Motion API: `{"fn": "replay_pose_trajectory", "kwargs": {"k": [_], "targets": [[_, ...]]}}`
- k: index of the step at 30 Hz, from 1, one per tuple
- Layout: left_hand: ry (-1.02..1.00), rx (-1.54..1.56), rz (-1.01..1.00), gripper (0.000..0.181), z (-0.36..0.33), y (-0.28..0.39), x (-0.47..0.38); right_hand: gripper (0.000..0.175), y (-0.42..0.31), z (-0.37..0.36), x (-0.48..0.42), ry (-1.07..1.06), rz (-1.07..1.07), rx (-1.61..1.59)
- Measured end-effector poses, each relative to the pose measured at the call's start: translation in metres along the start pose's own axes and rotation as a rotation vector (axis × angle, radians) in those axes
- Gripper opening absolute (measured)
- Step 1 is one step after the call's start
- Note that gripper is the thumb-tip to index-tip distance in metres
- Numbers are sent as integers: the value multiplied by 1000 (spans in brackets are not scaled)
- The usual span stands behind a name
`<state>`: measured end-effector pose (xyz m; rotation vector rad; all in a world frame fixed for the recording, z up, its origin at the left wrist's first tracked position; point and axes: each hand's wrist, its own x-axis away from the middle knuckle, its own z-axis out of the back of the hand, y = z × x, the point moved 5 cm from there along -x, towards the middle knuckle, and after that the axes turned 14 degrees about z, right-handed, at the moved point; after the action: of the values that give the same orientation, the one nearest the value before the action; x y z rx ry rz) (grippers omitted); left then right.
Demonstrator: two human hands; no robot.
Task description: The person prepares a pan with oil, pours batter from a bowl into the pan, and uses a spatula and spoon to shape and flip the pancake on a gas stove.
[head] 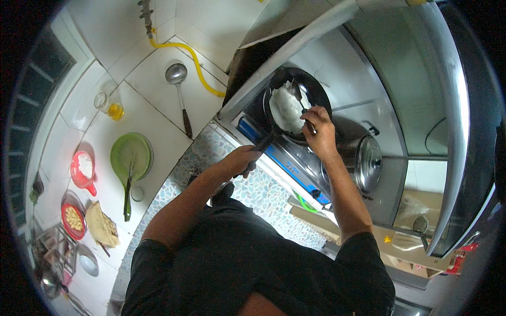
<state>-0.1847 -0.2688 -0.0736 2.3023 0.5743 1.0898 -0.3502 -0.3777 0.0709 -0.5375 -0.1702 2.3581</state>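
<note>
A black frying pan (319, 87) sits on a gas stove, with a white, batter-like layer (286, 108) spread over part of its inside. My left hand (242, 158) grips the pan's black handle. Above the pan, my right hand (321, 128) holds a metal spoon or small spatula (297, 91) by its dark handle. The utensil's head touches or hangs just over the far part of the white layer. Its exact shape cannot be told.
A lidded steel pot (367, 164) stands right of the pan. On the tiled counter lie a ladle (176, 74), a glass jar of yellow liquid (115, 111), a green bowl of pale liquid (132, 158) and a red cup of white powder (82, 170). A range hood surrounds the stove.
</note>
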Motion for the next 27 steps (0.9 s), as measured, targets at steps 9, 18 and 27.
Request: {"fn": "replay_pose_trajectory", "kwargs": {"k": [9,18,27], "targets": [[25,0,60,26,3,-2,-1,32,-30,-22,35,-151,188,14],[32,-11,66,26,4,1,0,32,-26,24,54,-216,153,39],[12,16,69,26,9,0,1,33,-51,13,73,-384,218,25]]}}
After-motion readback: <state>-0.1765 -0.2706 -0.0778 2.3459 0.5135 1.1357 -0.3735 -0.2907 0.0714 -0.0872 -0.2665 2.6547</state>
